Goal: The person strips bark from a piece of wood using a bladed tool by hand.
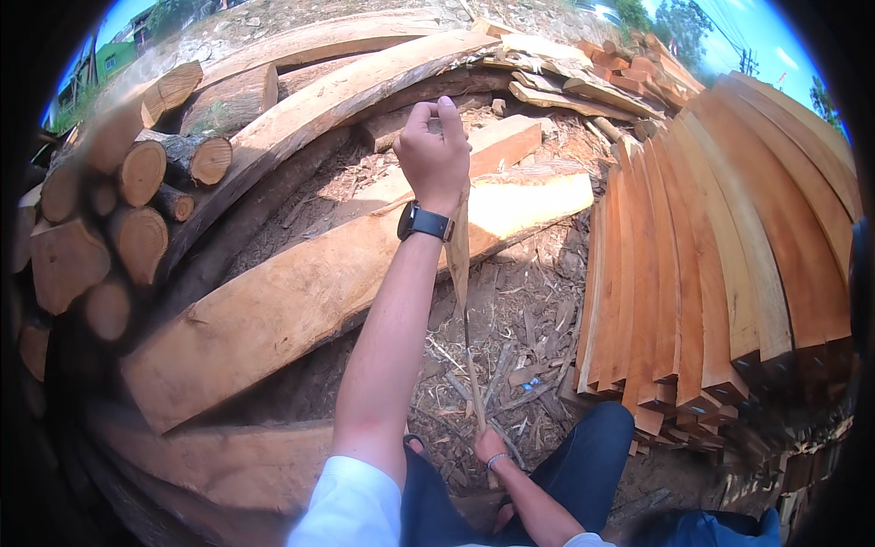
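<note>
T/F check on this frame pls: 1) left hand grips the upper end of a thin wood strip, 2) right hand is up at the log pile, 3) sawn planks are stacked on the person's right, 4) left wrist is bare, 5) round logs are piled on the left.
1) True. The left hand is closed on the upper end of the thin wood strip.
2) False. The right hand is low, near the knees, at the strip's lower end.
3) True. The stacked planks stand on edge on the right.
4) False. A dark watch sits on the left wrist.
5) True. The round logs are piled on the left, cut ends showing.
</note>
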Available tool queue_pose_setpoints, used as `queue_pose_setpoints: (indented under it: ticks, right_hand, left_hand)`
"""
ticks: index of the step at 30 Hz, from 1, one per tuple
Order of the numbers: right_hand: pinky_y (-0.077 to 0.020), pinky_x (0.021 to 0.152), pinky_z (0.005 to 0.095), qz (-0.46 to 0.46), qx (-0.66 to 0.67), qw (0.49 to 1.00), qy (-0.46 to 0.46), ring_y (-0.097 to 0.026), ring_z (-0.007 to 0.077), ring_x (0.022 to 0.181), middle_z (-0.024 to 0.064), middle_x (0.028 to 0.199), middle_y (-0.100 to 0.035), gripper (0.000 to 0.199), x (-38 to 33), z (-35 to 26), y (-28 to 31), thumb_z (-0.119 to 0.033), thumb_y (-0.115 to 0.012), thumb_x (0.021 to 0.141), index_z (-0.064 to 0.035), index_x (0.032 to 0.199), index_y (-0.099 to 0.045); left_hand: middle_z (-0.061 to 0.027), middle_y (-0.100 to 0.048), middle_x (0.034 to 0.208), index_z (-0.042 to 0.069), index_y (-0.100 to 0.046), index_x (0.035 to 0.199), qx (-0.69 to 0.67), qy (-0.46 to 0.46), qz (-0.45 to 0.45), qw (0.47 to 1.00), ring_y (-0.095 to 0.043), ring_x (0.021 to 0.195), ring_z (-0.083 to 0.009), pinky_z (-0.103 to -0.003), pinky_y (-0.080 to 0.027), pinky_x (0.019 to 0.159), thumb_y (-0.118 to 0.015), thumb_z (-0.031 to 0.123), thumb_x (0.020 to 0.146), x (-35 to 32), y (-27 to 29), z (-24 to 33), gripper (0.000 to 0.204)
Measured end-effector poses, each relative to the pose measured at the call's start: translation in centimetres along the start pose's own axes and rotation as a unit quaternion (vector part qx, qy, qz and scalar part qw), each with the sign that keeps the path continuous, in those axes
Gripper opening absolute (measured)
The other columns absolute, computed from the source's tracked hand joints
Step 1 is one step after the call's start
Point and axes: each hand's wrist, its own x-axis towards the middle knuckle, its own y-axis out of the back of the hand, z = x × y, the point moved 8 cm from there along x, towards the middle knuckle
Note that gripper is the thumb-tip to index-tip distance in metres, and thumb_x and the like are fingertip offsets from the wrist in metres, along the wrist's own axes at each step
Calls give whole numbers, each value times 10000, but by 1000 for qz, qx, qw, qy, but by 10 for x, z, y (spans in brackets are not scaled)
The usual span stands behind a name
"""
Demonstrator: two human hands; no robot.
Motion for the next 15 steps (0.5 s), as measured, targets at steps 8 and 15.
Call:
queue_pose_setpoints:
  ticks: [8,15]
  right_hand:
    - [-366,371,299,-235,567,763,-203,-368,110,411,22,605,-414,241,14,-46,48,-262,-405,1006,-38,1014,-494]
    - [-375,357,310,-57,518,852,-46,-415,104,408,24,574,-418,215,0,-124,177,-276,-431,1017,-65,987,-459]
  left_hand:
    - [-89,-595,501,14,-611,753,-4,25,-4,1000,-649,475,-201,-310,-461,469,-550,286,957,-1,6,8,346]
    - [-92,-597,502,17,-610,753,10,14,2,1000,-645,475,-203,-304,-460,482,-556,272,950,1,4,7,327]
